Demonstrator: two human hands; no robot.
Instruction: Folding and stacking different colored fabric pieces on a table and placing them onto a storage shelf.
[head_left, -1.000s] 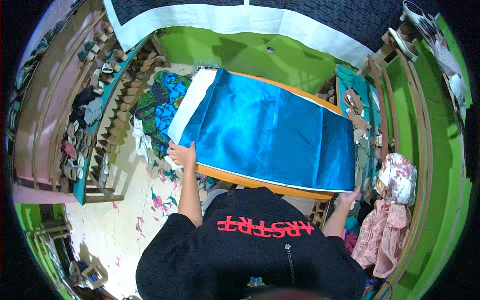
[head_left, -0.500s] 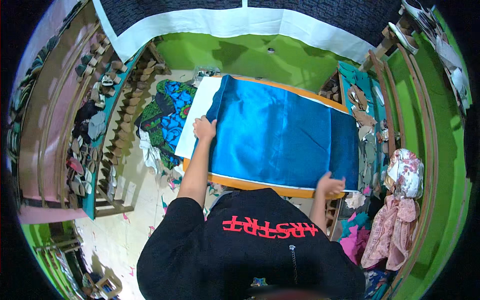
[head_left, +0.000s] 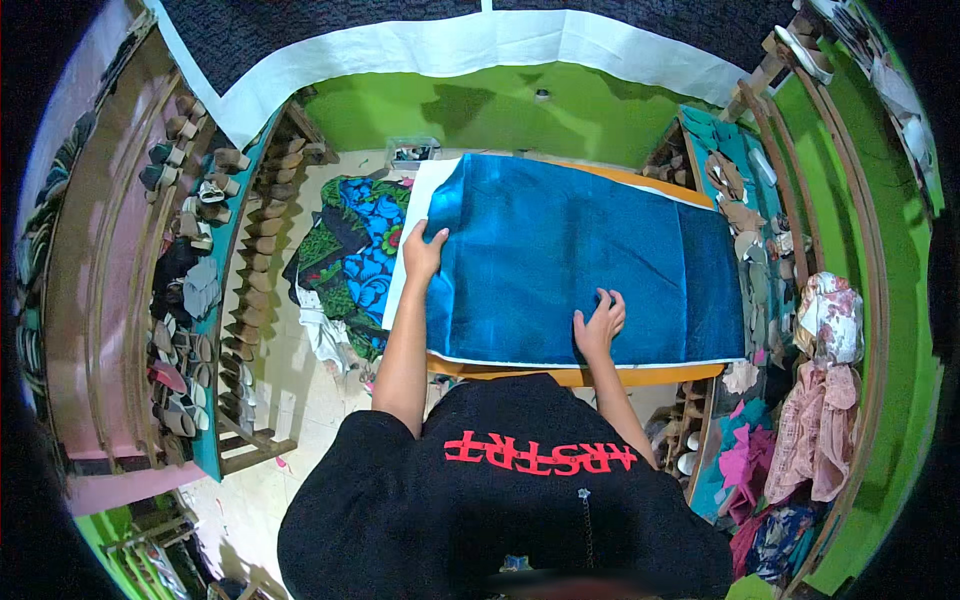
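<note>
A shiny blue sheet (head_left: 560,260), creased across its width, lies over a white sheet (head_left: 408,270) on an orange-yellow table (head_left: 570,376). My left hand (head_left: 424,255) rests at the blue sheet's left edge, thumb apart from the fingers. Over the front middle part of the blue sheet is my right hand (head_left: 600,325), its fingers spread and slightly bent with nothing in them. Whether its palm touches the sheet I cannot tell. The sheet's far left corner lifts a little.
Patterned blue and green cloth (head_left: 365,240) lies heaped left of the table. A clear plastic box (head_left: 413,152) stands behind it. Racks with shoe forms and shoe pieces (head_left: 215,190) line the left; a teal bench (head_left: 712,150) with cut pieces and pink cloth (head_left: 812,430) are at right.
My right hand has moved from the sheet's near right edge leftward and farther in over its surface. My left hand stays at the left edge. The whole view has shifted slightly.
</note>
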